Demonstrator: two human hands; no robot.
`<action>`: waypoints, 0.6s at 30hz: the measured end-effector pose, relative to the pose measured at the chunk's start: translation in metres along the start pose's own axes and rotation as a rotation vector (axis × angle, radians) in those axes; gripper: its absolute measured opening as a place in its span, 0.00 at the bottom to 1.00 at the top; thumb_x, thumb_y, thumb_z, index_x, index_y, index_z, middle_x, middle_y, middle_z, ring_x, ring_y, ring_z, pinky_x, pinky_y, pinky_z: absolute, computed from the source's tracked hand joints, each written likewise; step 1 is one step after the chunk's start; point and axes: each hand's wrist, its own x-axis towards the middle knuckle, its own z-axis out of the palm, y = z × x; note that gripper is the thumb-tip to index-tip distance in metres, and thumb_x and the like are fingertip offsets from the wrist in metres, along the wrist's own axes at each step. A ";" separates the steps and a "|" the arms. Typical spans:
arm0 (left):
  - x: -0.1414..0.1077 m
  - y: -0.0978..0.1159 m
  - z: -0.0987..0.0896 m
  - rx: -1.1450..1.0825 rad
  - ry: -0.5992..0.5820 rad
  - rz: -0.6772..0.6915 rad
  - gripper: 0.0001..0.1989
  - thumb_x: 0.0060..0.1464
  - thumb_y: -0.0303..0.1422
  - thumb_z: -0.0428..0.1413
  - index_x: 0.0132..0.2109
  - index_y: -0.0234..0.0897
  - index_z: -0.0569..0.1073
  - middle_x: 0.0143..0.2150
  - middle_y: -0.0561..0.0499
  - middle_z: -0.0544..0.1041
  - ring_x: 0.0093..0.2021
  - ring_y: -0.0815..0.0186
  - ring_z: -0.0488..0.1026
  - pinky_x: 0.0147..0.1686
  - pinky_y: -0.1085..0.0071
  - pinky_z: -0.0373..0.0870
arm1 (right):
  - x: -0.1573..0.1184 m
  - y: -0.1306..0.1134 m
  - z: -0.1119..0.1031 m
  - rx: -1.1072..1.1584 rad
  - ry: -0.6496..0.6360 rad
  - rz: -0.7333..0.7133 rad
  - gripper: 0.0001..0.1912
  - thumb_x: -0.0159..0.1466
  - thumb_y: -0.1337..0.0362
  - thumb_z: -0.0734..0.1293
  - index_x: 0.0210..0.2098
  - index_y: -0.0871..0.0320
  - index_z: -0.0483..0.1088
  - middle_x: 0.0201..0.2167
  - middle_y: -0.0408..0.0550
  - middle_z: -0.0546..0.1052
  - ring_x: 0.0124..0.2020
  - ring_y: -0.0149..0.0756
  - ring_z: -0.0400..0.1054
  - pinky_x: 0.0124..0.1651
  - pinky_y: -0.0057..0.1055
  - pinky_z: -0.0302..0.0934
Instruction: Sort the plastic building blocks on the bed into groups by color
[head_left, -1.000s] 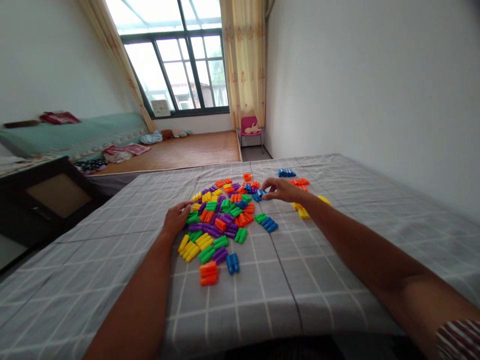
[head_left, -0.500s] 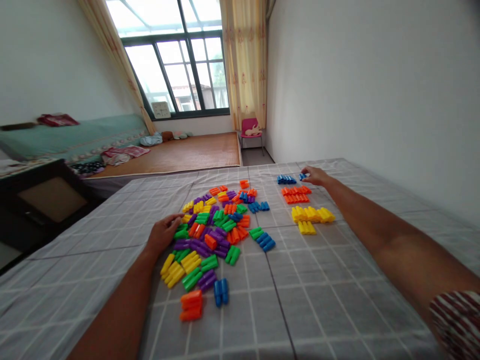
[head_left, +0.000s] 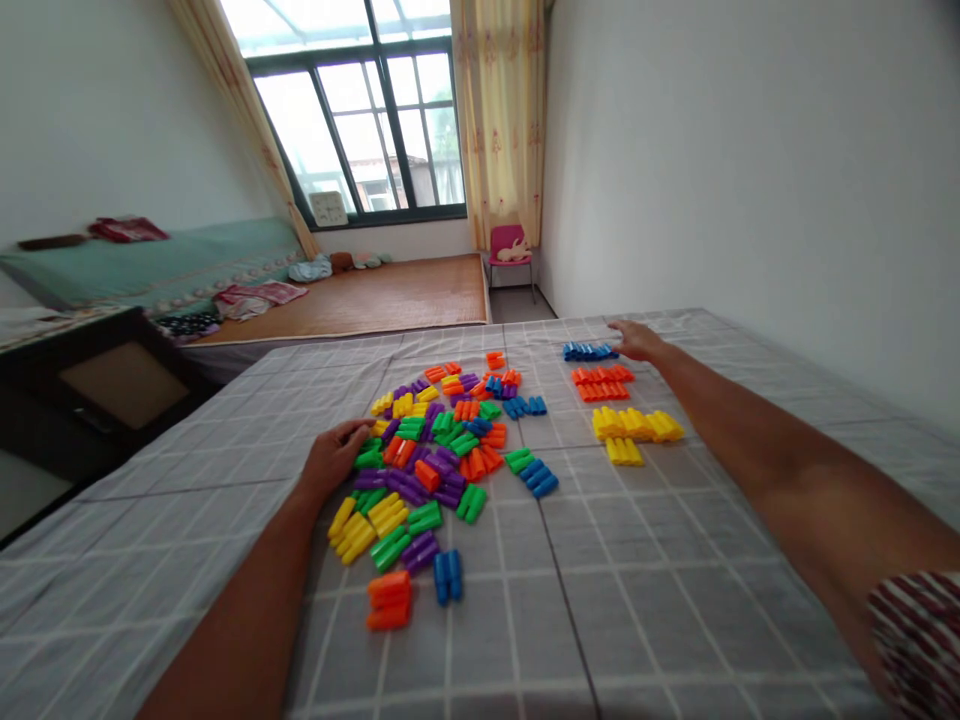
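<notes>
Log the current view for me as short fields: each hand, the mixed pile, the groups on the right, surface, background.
Left hand: at the mixed pile's left edge, beside green pieces
Right hand: at the right end of the blue row; grip unclear
Mixed pile: orange, yellow, green, purple, blue
Right groups: blue row farthest, orange group next, yellow group nearest
Surface: gray checked cloth
Background: window, pink chair, brown mat

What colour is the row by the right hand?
Blue: the row of pieces by the right hand, in the head view.
</notes>
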 end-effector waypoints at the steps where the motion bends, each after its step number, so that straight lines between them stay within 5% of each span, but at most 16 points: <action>1: 0.000 0.000 0.001 0.000 0.003 0.007 0.28 0.48 0.50 0.50 0.46 0.33 0.78 0.38 0.48 0.81 0.36 0.60 0.76 0.33 0.70 0.70 | -0.005 -0.009 -0.008 0.034 0.056 -0.003 0.25 0.55 0.70 0.67 0.53 0.64 0.69 0.53 0.58 0.73 0.51 0.44 0.69 0.54 0.36 0.61; 3: 0.001 -0.001 0.002 0.006 0.009 0.022 0.28 0.48 0.50 0.50 0.46 0.34 0.79 0.39 0.48 0.81 0.36 0.60 0.76 0.34 0.70 0.70 | -0.020 -0.035 -0.024 0.150 0.126 -0.056 0.19 0.59 0.67 0.64 0.49 0.62 0.71 0.46 0.56 0.77 0.43 0.41 0.72 0.48 0.35 0.64; 5: 0.001 -0.002 0.004 0.017 0.017 0.037 0.27 0.49 0.49 0.50 0.46 0.34 0.79 0.39 0.47 0.81 0.37 0.60 0.76 0.35 0.70 0.70 | -0.045 -0.071 -0.036 0.317 0.057 -0.179 0.15 0.62 0.62 0.62 0.46 0.61 0.73 0.39 0.52 0.79 0.35 0.37 0.72 0.41 0.33 0.65; 11: 0.002 -0.004 0.006 0.044 0.030 0.080 0.25 0.51 0.45 0.49 0.46 0.34 0.79 0.42 0.46 0.81 0.39 0.60 0.76 0.40 0.69 0.70 | -0.142 -0.169 -0.045 0.476 -0.464 -0.647 0.12 0.60 0.56 0.67 0.40 0.55 0.75 0.34 0.45 0.78 0.32 0.33 0.71 0.35 0.28 0.62; 18: 0.001 -0.006 0.007 0.021 0.030 0.110 0.22 0.52 0.42 0.49 0.45 0.35 0.79 0.43 0.47 0.81 0.41 0.59 0.76 0.42 0.69 0.70 | -0.179 -0.185 -0.035 0.472 -0.575 -0.623 0.20 0.49 0.54 0.75 0.40 0.54 0.73 0.34 0.45 0.77 0.32 0.33 0.71 0.33 0.26 0.61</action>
